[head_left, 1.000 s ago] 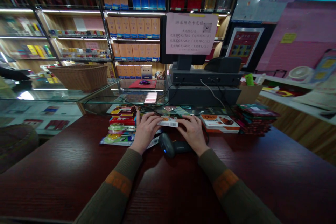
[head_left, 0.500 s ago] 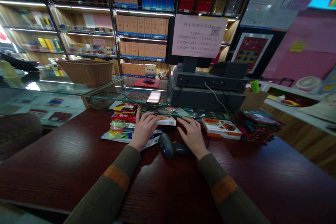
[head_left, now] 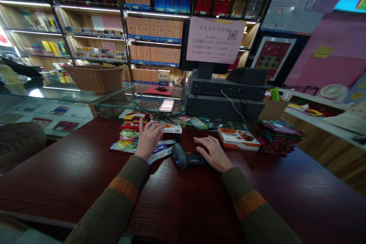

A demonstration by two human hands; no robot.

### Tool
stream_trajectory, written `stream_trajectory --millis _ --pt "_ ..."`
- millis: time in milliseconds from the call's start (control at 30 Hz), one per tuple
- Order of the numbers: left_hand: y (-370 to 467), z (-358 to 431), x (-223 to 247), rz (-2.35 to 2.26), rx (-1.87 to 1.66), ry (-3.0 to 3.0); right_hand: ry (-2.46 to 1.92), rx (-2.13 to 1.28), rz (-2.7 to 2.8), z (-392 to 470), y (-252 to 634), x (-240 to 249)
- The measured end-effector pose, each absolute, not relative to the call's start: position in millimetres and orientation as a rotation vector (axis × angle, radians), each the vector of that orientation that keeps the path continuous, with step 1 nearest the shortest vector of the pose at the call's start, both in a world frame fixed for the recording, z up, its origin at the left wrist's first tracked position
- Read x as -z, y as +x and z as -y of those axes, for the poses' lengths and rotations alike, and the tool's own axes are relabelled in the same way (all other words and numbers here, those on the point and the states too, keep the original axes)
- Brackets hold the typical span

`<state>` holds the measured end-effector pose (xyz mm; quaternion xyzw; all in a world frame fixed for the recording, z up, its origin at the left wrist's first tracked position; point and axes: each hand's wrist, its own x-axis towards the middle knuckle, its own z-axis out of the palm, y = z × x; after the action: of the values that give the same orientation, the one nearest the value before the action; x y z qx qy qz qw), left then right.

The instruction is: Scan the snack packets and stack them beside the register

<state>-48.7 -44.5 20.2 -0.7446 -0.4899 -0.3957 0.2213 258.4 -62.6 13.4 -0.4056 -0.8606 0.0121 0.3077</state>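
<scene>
Resting over the left end of a small white-and-orange box (head_left: pixel 174 128), the left hand (head_left: pixel 149 139) hid its own grip; whether its fingers pinched the box could not be told. The box was above the bench (head_left: pixel 183 206), beyond the scanner (head_left: pixel 183 158). Near the scanner's handle, the right hand (head_left: pixel 214 153) held nothing, fingers loosely spread. A wicker basket (head_left: pixel 95 78) stood on a glass case (head_left: pixel 81 117), its inside hidden; flat packs (head_left: pixel 66 126) lay within the case. A green packet (head_left: pixel 275 94) showed above a cardboard carton (head_left: pixel 272 110).

"Dove" on box (head_left: pixel 238 140); "200元/15次" on sign (head_left: pixel 215 40)
</scene>
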Motion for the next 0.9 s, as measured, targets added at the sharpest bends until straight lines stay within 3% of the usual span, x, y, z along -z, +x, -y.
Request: stream_trajectory --millis 567,900 --pt "-50 48 -14 1.36 1.095 -2.073 -0.953 -0.078 2.499 83 248 -10" --pt "-45 49 -13 1.35 1.076 -2.087 -0.821 0.119 2.396 86 281 -15"
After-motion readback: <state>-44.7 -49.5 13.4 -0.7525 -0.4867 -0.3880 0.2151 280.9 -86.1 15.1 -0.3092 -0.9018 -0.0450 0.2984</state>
